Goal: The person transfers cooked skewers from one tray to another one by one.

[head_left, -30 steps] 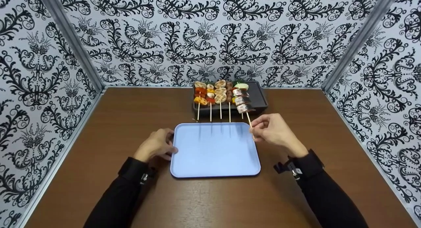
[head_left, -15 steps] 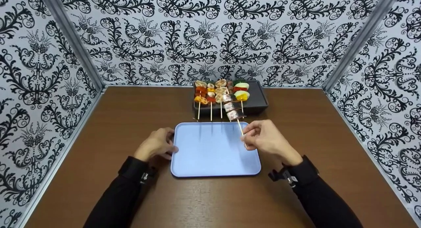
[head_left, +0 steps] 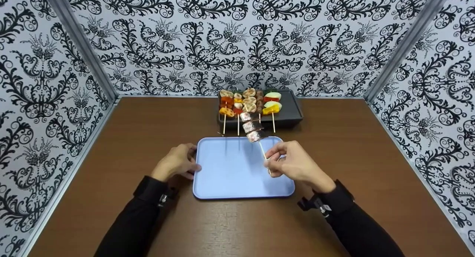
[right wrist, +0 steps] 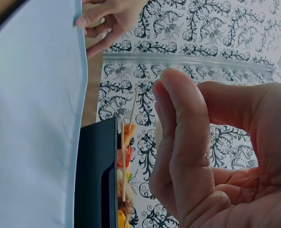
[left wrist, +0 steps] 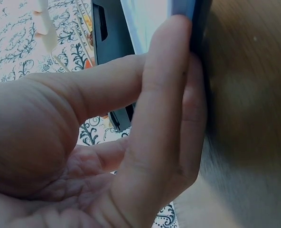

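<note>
My right hand (head_left: pixel 293 162) pinches the bare lower stick of a skewer (head_left: pixel 252 127) threaded with pieces of silvery-skinned fish. The skewer slants up and left over the far part of a light blue rectangular tray (head_left: pixel 230 175). In the right wrist view the fingers (right wrist: pixel 190 128) hide the stick. My left hand (head_left: pixel 178 162) holds the tray's left edge, thumb on the rim. The left wrist view shows its fingers (left wrist: pixel 164 95) bent against the tray's side. Behind the tray, a dark grill pan (head_left: pixel 289 105) bears several skewers of vegetables and meat, partly covered by the fish skewer.
A skewer with onion and yellow pepper (head_left: pixel 271 108) lies rightmost on the pan, its stick jutting over the front edge. The brown table (head_left: pixel 148 119) ends at a black-and-white patterned wall (head_left: pixel 237 45), with similar walls at both sides.
My right hand has carried the fish skewer left and toward me, from the pan's right part to over the tray. The left hand and tray have stayed put.
</note>
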Demonstrator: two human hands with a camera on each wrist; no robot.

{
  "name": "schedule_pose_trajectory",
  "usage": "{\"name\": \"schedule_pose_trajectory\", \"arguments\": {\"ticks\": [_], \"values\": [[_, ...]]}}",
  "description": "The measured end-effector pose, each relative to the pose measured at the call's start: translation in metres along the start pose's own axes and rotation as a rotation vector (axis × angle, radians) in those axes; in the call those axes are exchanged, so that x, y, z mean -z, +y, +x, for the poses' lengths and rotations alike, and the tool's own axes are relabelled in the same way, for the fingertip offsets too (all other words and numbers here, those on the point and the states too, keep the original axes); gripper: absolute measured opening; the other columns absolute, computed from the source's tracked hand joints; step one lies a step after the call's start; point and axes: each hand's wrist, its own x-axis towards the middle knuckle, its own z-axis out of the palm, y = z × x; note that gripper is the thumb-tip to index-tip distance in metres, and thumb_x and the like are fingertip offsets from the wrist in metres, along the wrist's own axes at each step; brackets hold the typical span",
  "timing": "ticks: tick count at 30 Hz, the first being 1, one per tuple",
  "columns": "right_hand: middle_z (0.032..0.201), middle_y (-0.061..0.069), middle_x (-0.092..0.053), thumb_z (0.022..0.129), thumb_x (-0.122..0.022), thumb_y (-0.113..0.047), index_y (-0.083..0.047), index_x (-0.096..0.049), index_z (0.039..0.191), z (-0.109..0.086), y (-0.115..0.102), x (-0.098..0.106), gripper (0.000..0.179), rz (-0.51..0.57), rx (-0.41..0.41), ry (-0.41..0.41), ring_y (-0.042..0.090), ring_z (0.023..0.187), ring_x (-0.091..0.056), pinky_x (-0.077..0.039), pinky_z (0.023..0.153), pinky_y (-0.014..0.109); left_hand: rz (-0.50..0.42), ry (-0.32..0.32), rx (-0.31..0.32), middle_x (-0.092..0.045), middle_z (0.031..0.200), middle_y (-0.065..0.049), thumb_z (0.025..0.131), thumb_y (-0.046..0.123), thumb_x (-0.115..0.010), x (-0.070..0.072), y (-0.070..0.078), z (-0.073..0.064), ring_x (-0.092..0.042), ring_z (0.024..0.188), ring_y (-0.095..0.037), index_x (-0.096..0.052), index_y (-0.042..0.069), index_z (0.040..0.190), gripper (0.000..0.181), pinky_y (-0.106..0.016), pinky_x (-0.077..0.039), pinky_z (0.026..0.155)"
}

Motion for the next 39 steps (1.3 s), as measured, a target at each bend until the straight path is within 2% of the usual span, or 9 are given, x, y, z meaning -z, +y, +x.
{"name": "schedule_pose_trajectory", "arguments": {"ticks": [13,22,30,39], "values": [[0.084,0.01,-0.067,0.087,-0.079,-0.01,0.003,-0.068,0.104,-0.008,-0.001,-0.015,0.024,0.016,-0.015,-0.063,0.02,0.071,-0.074,-0.07,0.067,0.041,-0.008,0.004,-0.01,-0.065,0.096,-0.018,0.084,-0.003,-0.079,-0.001,0.0,0.002,-0.071,0.07,-0.024,-0.041,0.004,0.153,0.08,-0.037,-0.07,0.062],[0.084,0.012,-0.068,0.088,-0.078,-0.01,0.002,-0.067,0.103,-0.012,0.002,-0.026,0.022,-0.004,-0.012,-0.105,0.02,0.069,-0.073,-0.07,0.066,0.04,-0.006,0.0,-0.012,-0.064,0.095,-0.017,0.082,-0.003,-0.08,0.0,0.0,0.002,-0.072,0.072,-0.025,-0.044,0.005,0.151,0.078,-0.038,-0.07,0.063],[0.081,0.006,-0.067,0.087,-0.077,-0.009,0.0,-0.067,0.101,-0.017,0.004,-0.036,0.019,-0.02,-0.033,-0.129,0.018,0.067,-0.071,-0.07,0.065,0.041,-0.03,-0.004,-0.019,-0.063,0.095,-0.017,0.082,-0.004,-0.079,0.0,-0.002,0.002,-0.071,0.073,-0.026,-0.044,0.003,0.15,0.077,-0.038,-0.07,0.063],[0.081,0.006,-0.067,0.086,-0.077,-0.008,0.001,-0.067,0.102,-0.018,0.007,-0.046,0.021,-0.021,-0.043,-0.16,0.015,0.064,-0.07,-0.07,0.064,0.041,-0.026,-0.004,-0.013,-0.063,0.096,-0.018,0.083,-0.004,-0.079,0.0,-0.003,0.003,-0.071,0.072,-0.026,-0.042,0.003,0.152,0.079,-0.037,-0.07,0.063]]}}
